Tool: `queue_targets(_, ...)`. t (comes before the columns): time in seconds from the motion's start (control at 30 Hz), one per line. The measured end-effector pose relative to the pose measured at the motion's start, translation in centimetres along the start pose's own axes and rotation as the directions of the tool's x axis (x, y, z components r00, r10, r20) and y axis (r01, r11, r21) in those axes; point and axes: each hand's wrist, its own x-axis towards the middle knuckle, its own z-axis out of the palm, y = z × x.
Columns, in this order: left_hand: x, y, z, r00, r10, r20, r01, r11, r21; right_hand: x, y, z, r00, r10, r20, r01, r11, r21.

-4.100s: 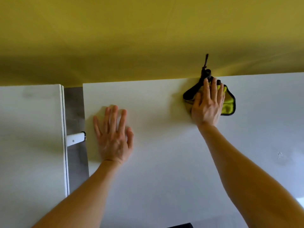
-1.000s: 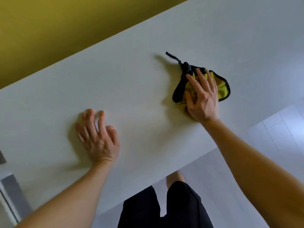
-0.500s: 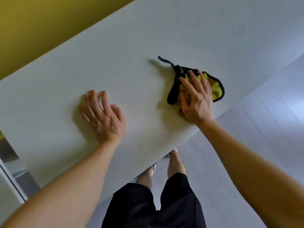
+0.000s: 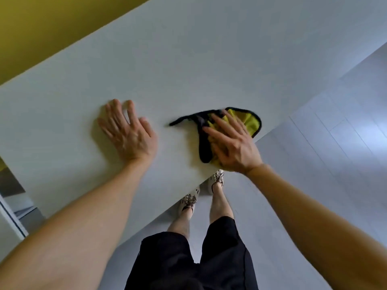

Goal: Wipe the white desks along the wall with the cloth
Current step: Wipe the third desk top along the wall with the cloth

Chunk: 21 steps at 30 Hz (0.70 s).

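A person leans over a long white desk (image 4: pixel 188 59) set against a mustard-yellow wall (image 4: pixel 41 28), seen from a head-worn camera looking steeply down. The right hand (image 4: pixel 232 147) lies flat on a yellow microfibre cloth (image 4: pixel 249 120) edged in black, with the fingers (image 4: pixel 219 122) straight and spread and pressing the fabric onto the desktop, not curled round it. The cloth sits at the near edge of the desk, its yellow folds bunched under the palm and its rounded end reaching the desk's lip. A black hanging loop (image 4: pixel 180 121) trails from the cloth across the surface toward the other hand without touching it. The left hand (image 4: pixel 129 135) rests palm-down on the bare desktop just beside the cloth, fingers extended and slightly fanned, holding nothing. The two hands are apart, both forearms bare. Below the desk edge are the person's black shorts (image 4: pixel 188 264), bare shins and pale lace-up shoes (image 4: pixel 188 200) on a light grey plank floor (image 4: pixel 335 164). At the lower left, a sliver of another white surface (image 4: pixel 8 227) shows beyond a narrow gap.
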Motion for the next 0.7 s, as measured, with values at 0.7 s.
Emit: queue_targets(0.7, 1.5, 2.7, -0.8, 0.972, 0.228, 0.058, -0.225, 0.973, -0.053, 5.3, 13.5, -4.0, 0.841, 0.504, -0.198, -0.517, 0.856, -0.017)
